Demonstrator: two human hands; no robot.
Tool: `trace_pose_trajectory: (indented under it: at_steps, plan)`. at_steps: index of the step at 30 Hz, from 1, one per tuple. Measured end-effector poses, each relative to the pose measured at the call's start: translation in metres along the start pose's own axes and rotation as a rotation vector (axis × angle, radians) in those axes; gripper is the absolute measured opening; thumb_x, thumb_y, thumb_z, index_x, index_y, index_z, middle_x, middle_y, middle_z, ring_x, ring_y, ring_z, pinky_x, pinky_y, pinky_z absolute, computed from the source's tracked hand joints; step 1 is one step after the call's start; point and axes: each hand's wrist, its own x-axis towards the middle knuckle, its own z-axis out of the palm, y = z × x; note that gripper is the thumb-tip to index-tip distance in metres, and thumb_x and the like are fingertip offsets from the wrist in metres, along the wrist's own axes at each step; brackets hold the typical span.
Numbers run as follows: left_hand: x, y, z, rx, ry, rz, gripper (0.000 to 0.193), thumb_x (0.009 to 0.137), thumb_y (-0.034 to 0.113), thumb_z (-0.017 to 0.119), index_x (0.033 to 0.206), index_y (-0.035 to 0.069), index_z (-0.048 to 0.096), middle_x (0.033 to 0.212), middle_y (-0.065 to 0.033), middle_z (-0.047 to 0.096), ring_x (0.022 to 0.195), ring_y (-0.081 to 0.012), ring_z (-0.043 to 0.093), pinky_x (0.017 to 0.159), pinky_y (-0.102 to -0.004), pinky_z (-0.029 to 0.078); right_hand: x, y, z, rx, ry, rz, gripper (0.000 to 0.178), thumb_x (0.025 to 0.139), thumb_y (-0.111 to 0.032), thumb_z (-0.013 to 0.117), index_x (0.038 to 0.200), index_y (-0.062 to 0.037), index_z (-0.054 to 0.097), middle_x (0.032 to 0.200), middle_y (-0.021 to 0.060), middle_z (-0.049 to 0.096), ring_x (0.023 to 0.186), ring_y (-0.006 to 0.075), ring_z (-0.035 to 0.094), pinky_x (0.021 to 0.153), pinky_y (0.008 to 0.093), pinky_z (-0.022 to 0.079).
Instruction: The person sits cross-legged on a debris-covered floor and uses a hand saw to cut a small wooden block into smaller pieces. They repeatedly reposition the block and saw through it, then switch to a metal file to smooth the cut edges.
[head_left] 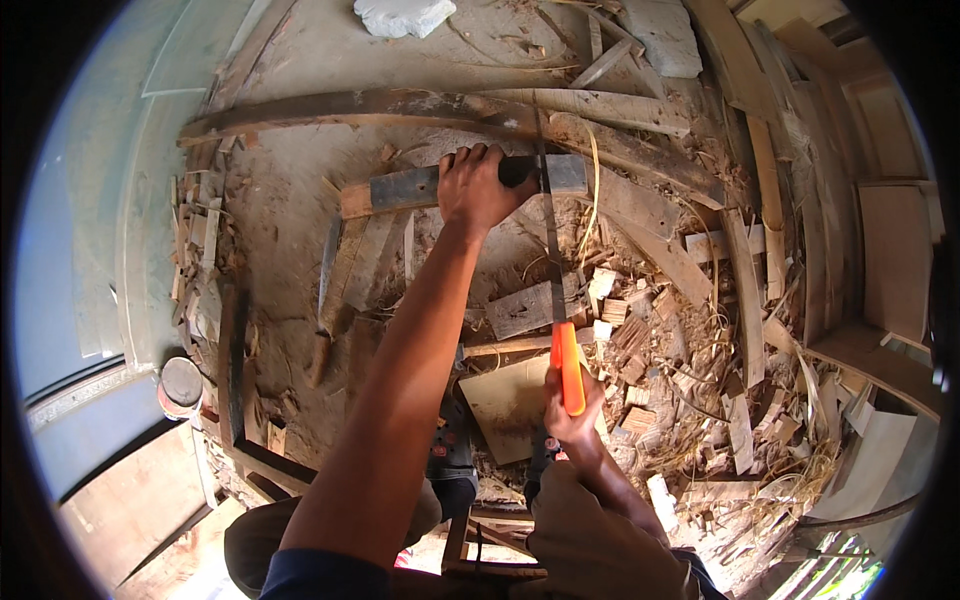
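Observation:
A hand saw [552, 235] with an orange handle is gripped in my right hand [577, 405], low and right of the middle. Its narrow dark blade points away from me and crosses a dark grey wooden block [405, 187] near the block's right end. My left hand [482, 185] is wrapped over the top of this block, its thumb stretched toward the blade. Whether the blade has cut into the wood cannot be made out. Behind the block runs a long dark beam [350, 108].
Offcuts [630, 350] and shavings cover the ground at right. A second saw [325, 290] with a wooden handle lies at left. A round container [182, 385] stands by the blue-grey panel [90, 230]. Planks [745, 300] lean at right, and a pale board [510, 405] lies between my feet.

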Motion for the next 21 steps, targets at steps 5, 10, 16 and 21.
trace_pose_trajectory:
  at_steps: [5, 10, 16, 21]
  plan:
    - [0.004, 0.002, -0.003, 0.02, -0.011, -0.009, 0.061, 0.074, 0.062, 0.073, 0.094, 0.006, 0.07, 0.097, -0.011, 0.071, 0.1, -0.0276, 0.065, 0.093, -0.0402, 0.044, 0.02, -0.004, 0.001, 0.168, -0.035, 0.008, 0.012, 0.08, -0.009, 0.06, 0.084, 0.0023, 0.058, 0.062, 0.0033, 0.056, 0.054, 0.0092, 0.053, 0.049, 0.026, 0.044]
    - [0.005, 0.0, -0.002, 0.02, -0.021, -0.018, 0.065, 0.073, 0.067, 0.072, 0.095, 0.006, 0.071, 0.098, -0.0108, 0.071, 0.101, -0.0271, 0.065, 0.094, -0.0388, 0.043, 0.007, 0.005, 0.005, 0.101, 0.023, -0.053, 0.013, 0.085, -0.01, 0.064, 0.081, 0.0003, 0.058, 0.059, 0.0059, 0.058, 0.046, 0.0126, 0.051, 0.044, 0.0313, 0.041]
    - [0.002, 0.001, -0.003, -0.007, -0.002, -0.004, 0.061, 0.072, 0.064, 0.074, 0.094, 0.007, 0.071, 0.097, -0.0098, 0.07, 0.1, -0.0268, 0.065, 0.094, -0.0387, 0.043, 0.036, 0.0, 0.006, 0.123, -0.031, -0.019, 0.017, 0.085, -0.014, 0.062, 0.087, 0.0023, 0.059, 0.063, 0.0066, 0.061, 0.05, 0.0139, 0.057, 0.048, 0.0288, 0.046]
    - [0.002, 0.001, -0.003, -0.006, -0.02, -0.03, 0.06, 0.071, 0.062, 0.075, 0.095, 0.007, 0.071, 0.098, -0.0095, 0.07, 0.101, -0.0271, 0.064, 0.095, -0.0393, 0.042, 0.022, -0.004, 0.013, 0.126, -0.015, -0.07, 0.014, 0.084, -0.012, 0.061, 0.089, 0.0017, 0.061, 0.062, 0.0057, 0.06, 0.05, 0.0142, 0.056, 0.049, 0.0293, 0.047]
